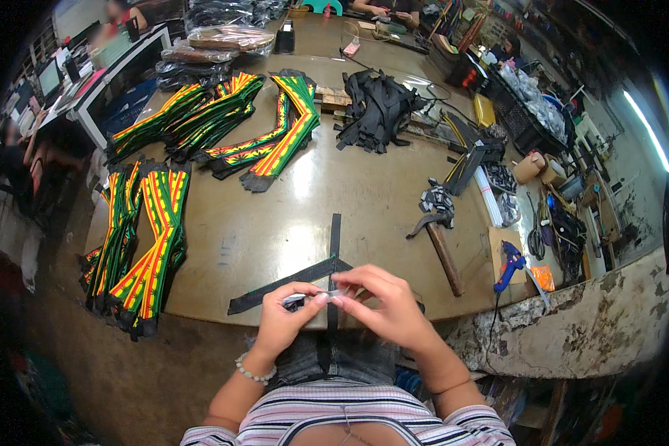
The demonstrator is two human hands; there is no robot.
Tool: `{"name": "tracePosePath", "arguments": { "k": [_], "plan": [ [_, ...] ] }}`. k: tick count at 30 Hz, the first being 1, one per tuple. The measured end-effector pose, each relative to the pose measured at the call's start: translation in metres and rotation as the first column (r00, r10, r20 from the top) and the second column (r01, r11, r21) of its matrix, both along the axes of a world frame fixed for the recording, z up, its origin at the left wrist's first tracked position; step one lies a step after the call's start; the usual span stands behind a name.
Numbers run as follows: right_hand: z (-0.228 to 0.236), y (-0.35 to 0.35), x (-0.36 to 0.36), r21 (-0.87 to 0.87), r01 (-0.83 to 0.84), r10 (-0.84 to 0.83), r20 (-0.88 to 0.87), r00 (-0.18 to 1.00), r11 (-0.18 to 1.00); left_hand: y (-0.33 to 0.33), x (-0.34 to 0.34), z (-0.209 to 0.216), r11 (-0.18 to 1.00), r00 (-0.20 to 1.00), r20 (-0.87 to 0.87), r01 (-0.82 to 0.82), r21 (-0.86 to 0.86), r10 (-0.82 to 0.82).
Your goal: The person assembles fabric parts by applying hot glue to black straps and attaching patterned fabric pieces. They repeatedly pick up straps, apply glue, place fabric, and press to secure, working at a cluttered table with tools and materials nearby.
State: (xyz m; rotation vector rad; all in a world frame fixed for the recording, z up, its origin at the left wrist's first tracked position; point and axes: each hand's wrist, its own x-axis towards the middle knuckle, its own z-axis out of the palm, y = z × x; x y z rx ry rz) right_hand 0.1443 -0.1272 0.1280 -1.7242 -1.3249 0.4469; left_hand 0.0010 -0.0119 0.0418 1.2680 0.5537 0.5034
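Where black straps (279, 287) meet below, our left hand (279, 317) and right hand (388, 305) pinch a small, perhaps metal piece (333, 293), fingers (303, 288) nearly closed.

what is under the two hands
A black strap shows above and below the left hand and right hand; another strap slants out leftward. The stretch the hands cover is hidden.

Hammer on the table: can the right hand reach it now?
Likely yes: the hammer lies to the right of the right hand, handle end nearest, and only tabletop shows between them. That hand pinches a small pale piece, though, so it would probably need freeing first.
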Motion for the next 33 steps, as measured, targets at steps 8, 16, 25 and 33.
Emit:
{"name": "tracePosePath", "arguments": {
  "k": [8,16,25,33],
  "plan": [
    [0.132,0.007,-0.017,0.42,-0.738,0.559,0.481,0.675,0.529,0.017,0.01,0.021,0.967,0.976,0.119,-0.154,-0.203,0.181],
    [0.186,-0.015,-0.014,0.229,-0.737,0.379,0.739,0.557,0.635,0.025,0.004,0.035,0.976,0.974,0.173,-0.114,-0.186,0.147],
    [0.152,-0.022,0.005,0.314,-0.797,0.464,0.68,0.568,0.515,0.024,0.014,0.037,0.964,0.948,0.259,-0.123,-0.236,0.184],
    [0.062,-0.042,0.037,0.467,0.374,-0.208,-0.368,0.906,0.801,0.041,0.022,0.04,0.967,0.958,0.23,-0.116,-0.226,0.169]
  ]
}}
